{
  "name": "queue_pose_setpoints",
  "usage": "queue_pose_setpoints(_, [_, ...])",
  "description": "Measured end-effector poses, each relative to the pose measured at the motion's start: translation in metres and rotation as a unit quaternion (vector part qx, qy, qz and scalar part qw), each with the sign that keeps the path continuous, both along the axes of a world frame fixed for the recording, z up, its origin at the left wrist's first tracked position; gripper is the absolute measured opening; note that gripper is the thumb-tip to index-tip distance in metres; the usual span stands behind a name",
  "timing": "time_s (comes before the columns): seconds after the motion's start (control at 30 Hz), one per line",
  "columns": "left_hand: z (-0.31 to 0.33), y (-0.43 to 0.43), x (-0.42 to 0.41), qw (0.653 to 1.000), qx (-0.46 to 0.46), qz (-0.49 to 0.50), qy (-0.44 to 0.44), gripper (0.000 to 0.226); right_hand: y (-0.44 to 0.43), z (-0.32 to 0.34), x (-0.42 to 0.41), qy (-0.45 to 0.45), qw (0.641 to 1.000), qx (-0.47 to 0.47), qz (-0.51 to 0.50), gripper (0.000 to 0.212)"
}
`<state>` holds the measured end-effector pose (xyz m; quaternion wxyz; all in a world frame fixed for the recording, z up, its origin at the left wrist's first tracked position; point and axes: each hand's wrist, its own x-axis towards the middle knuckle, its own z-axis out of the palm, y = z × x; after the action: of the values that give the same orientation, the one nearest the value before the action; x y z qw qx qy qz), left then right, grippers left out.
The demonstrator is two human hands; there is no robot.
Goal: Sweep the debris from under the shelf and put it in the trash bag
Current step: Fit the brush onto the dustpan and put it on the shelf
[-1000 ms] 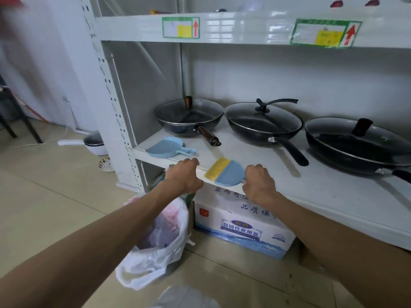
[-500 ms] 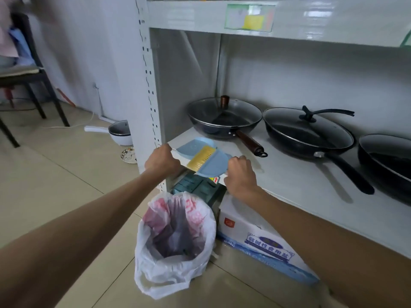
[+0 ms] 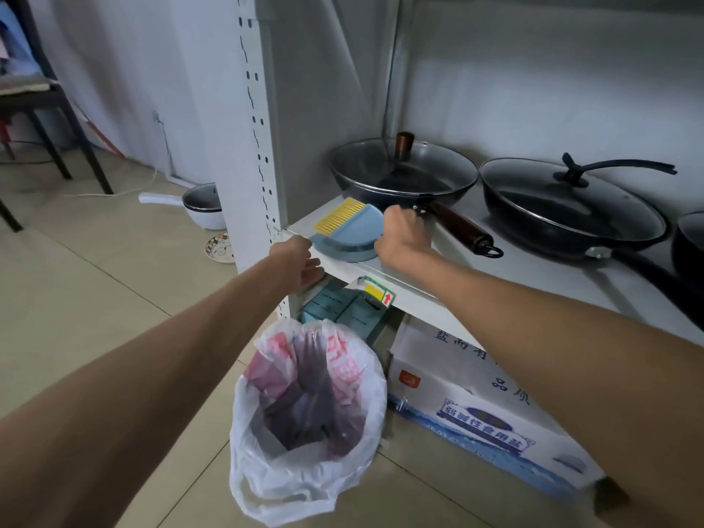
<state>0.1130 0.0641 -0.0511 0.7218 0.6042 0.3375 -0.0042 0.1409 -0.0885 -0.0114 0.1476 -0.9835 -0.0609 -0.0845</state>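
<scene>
Head view: right hand (image 3: 404, 238) tight on dustpan (image 3: 343, 236), left hand (image 3: 301, 265) loose beside shelf (image 3: 541, 269)

shelf (image 3: 533, 270) gleams, white painted metal | dustpan (image 3: 350, 232) looks smooth matt plastic | trash bag (image 3: 304, 485) shows thin crinkly plastic | wok lid (image 3: 404, 169) shines, glass | floor tiles (image 3: 95, 299) glossy

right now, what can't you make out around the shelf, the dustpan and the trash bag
Debris under the shelf: head view, the board, the white carton and the trash bag hide that floor.
Right hand fingers: head view, behind the hand's own back, so its hold on the blue dustpan set is unclear.
Bag contents: head view, dark and blurred.
Rightmost pan: head view, cut off by the frame edge.
</scene>
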Motion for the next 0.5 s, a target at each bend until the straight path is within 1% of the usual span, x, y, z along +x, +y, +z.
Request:
queue_pose_setpoints(0.07, [-0.003,-0.003,0.006,1.000,0.016,0.016,-0.010,0.033,0.001,-0.001,0.006,0.005,1.000,0.002,-0.004,0.034])
queue_pose_setpoints(0.13, [-0.007,-0.007,0.012,0.999,0.037,0.026,-0.019,0.033,0.004,-0.003,0.009,0.010,1.000,0.004,-0.008,0.035])
queue_pose_setpoints(0.27, [-0.008,-0.014,0.016,0.998,0.032,0.055,-0.007,0.011,0.008,-0.010,0.014,0.017,1.000,0.011,-0.005,0.033])
queue_pose_setpoints(0.37, [-0.009,-0.015,0.019,0.997,0.036,0.069,-0.006,0.009,0.007,-0.015,0.017,0.017,1.000,0.017,-0.005,0.032])
queue_pose_setpoints(0.43, [-0.010,-0.016,0.019,0.997,0.024,0.075,-0.003,0.016,0.003,-0.016,0.020,0.016,0.999,0.035,-0.018,0.032])
queue_pose_setpoints(0.5, [-0.008,-0.018,0.019,0.997,0.030,0.066,-0.007,0.002,0.000,-0.018,0.024,0.020,0.997,0.068,-0.037,0.030])
